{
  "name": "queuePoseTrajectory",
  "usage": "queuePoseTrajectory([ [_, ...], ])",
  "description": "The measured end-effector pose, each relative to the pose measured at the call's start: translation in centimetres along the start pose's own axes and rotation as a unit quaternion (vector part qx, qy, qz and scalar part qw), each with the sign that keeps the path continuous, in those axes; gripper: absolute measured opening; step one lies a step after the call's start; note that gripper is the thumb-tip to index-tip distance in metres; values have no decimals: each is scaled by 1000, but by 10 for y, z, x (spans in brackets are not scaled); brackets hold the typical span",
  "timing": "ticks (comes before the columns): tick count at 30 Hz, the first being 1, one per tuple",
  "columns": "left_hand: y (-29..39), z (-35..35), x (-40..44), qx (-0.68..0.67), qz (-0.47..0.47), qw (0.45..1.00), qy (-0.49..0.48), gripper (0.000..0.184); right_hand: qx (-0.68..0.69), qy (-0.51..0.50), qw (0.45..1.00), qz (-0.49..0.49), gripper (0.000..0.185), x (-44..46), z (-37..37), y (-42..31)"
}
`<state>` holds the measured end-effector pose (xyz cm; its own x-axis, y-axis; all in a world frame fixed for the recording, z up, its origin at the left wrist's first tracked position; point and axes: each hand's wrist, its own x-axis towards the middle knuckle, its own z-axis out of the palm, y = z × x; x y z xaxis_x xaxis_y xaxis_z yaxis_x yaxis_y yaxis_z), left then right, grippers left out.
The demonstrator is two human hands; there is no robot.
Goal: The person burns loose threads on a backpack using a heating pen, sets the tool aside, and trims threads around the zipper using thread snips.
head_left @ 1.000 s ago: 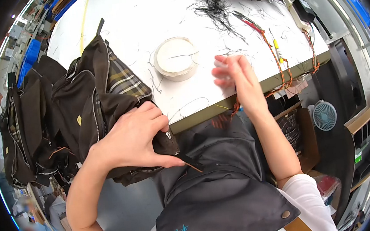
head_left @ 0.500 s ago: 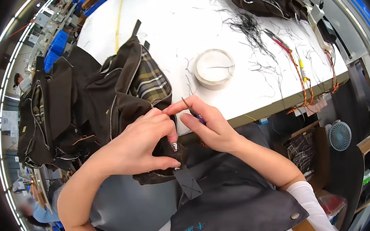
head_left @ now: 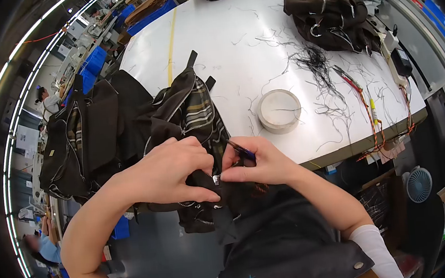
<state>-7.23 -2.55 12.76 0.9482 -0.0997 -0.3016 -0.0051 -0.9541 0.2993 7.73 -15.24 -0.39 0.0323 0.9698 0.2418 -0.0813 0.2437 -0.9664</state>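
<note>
A dark brown fabric bag (head_left: 165, 115) with a plaid lining (head_left: 199, 109) hangs over the table's near edge. My left hand (head_left: 175, 169) is closed on its zippered edge, thumb below and fingers curled above. My right hand (head_left: 259, 162) pinches close beside the metal zipper slider (head_left: 216, 180), thumb nearly touching it. Tucked in that same hand are small thread snips (head_left: 242, 151) with a blue handle, their blades partly hidden by the fingers. Below the left thumb a dark tag (head_left: 225, 226) hangs from the bag.
A round tape roll (head_left: 279, 112) sits on the white table (head_left: 224, 38) ahead. Loose black threads (head_left: 318, 69) lie to its right, near red-handled tools (head_left: 351, 81) on orange cords. More dark bags (head_left: 322, 13) lie at the back right, another (head_left: 97, 134) at left.
My right hand has come down and inward to the zipper slider, its thumb and finger closing together. My left hand keeps its hold on the bag. The whole view has shifted.
</note>
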Motion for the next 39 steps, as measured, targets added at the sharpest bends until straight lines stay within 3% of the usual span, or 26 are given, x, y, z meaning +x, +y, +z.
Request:
queuePoseTrajectory([
  [3, -6, -7, -4, -112, -72, 991, -32, 36, -33, -40, 999, -10, 33, 1, -6, -9],
  [10, -3, -16, -1, -151, -152, 977, -12, 25, 12, -2, 1000, 7, 31, 5, -2, -9],
  [13, 7, 0, 4, 52, -64, 986, 146, 21, -65, 78, 995, -13, 26, 4, 1, -5],
  [17, 19, 50, 2, 323, -16, 906, 274, 25, -191, 188, 958, -103, 25, 3, 5, 16],
  [20, 36, 97, 3, 256, -66, 891, 368, 29, -243, 277, 905, -212, 23, -1, 9, 44],
  [21, 49, 102, 0, 175, -104, 918, 340, 38, -281, 277, 886, -244, 23, -1, 8, 49],
  [22, 47, 108, -3, 88, -129, 915, 373, 41, -319, 276, 865, -272, 23, -5, 5, 54],
  [24, 41, 121, -4, -112, -188, 870, 441, 50, -361, 258, 833, -330, 24, -9, 0, 62],
  [27, 38, 102, 2, -26, -196, 904, 380, 51, -365, 251, 824, -355, 25, -9, 0, 59],
  [30, 33, 85, 5, -195, -225, 904, 307, 49, -405, 222, 797, -388, 26, -14, -5, 53],
  [36, 14, 102, 21, -243, -205, 910, 266, 38, -431, 197, 806, -354, 26, -22, -15, 53],
  [39, 19, 111, 34, -219, -196, 915, 278, 37, -415, 189, 856, -244, 31, -37, -19, 44],
])
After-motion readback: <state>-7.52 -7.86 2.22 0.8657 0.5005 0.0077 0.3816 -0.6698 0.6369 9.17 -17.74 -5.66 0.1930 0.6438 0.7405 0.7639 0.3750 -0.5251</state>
